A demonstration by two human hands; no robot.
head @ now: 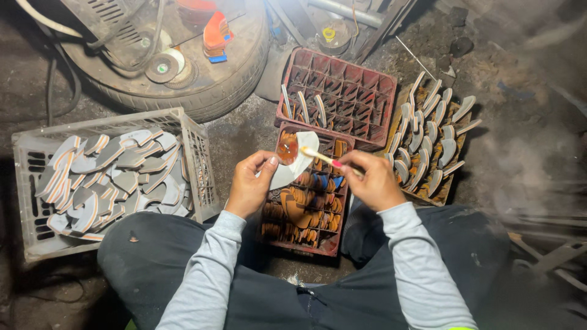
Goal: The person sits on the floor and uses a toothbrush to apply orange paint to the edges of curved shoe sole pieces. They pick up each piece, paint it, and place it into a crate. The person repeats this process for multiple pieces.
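- The left hand (249, 186) was closed on a curved white sole-shaped piece (298, 160), fingers and thumb pinching its lower edge, at the centre of the frame.
- The right hand (373, 181) was closed on a thin brush (321, 156) with a pale handle and a pink band; its tip rested on the piece.
- A glossy amber patch (287, 151) showed on the upper part of the piece, just beside the brush tip.
- Directly below the hands stood a dark red compartment tray (333, 239) on the floor, holding orange-brown and a few blue curved pieces.
- Above it, touching, lay a second red compartment tray (367, 91), mostly bare, with a few pale pieces upright at its left.
- At the right of the frame a wooden tray (452, 177) carried many white curved pieces standing on edge.
- At the left of the frame a grey plastic crate (195, 159) held a heap of grey and white pieces with orange edges.
- At the upper left lay a tyre (226, 91) with an orange tool and discs on top.
- Grey sleeves and dark trousers filled the lower frame.
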